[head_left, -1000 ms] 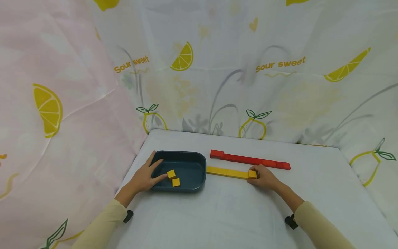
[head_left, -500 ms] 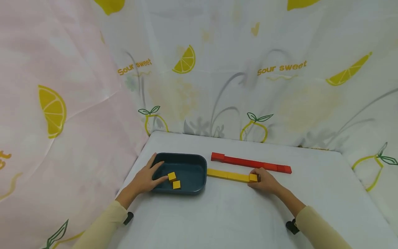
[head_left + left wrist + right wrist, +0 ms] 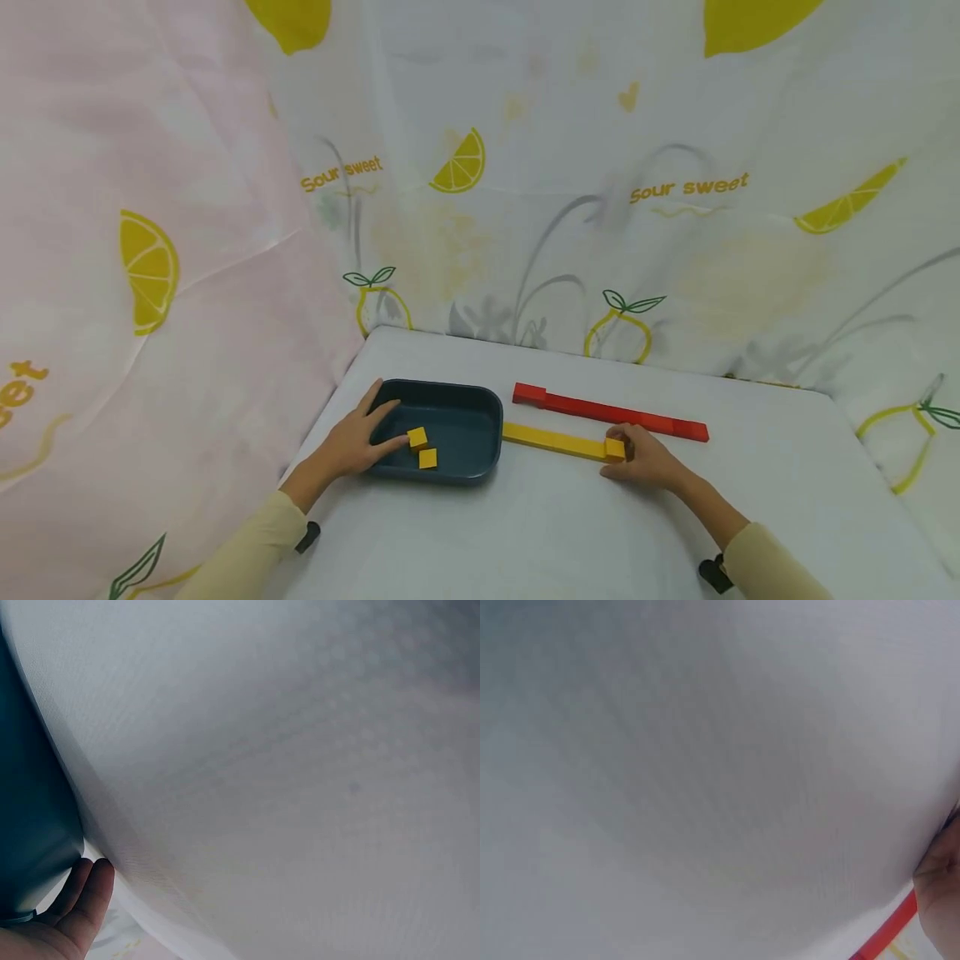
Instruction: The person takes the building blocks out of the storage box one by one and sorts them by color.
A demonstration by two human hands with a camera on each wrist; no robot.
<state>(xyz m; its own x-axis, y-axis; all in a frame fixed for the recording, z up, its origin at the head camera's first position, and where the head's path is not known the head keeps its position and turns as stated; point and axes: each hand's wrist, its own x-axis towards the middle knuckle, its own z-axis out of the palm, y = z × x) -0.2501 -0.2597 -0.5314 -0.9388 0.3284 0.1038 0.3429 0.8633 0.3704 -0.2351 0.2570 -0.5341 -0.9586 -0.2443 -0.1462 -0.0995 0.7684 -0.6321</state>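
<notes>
From the head view I see my left hand [image 3: 352,442] at the lower left of the table [image 3: 540,533], resting over the near-left rim of the dark blue tray [image 3: 457,400], with its fingers stretched out fairly straight into the tray and one fingertip touching the upper of two small yellow cubes [image 3: 417,437]. The second yellow cube [image 3: 427,458] lies just below and right of it on the tray floor, close beside the first. My right hand [image 3: 643,457] sits right of centre in the frame, fingers curled around the right end block [image 3: 614,449] of the yellow row [image 3: 555,440], pinching it against the table. That yellow row runs leftward from the hand, and its left end lies just beside the tray's right wall. Behind it, higher in the frame, a longer red row [image 3: 607,411] lies roughly parallel and a little apart. The left wrist view shows only white cloth, a dark strip of the tray at the left edge and a few fingertips [image 3: 82,889] in the lower left corner. The right wrist view is mostly white cloth, with a sliver of red at the lower right.
</notes>
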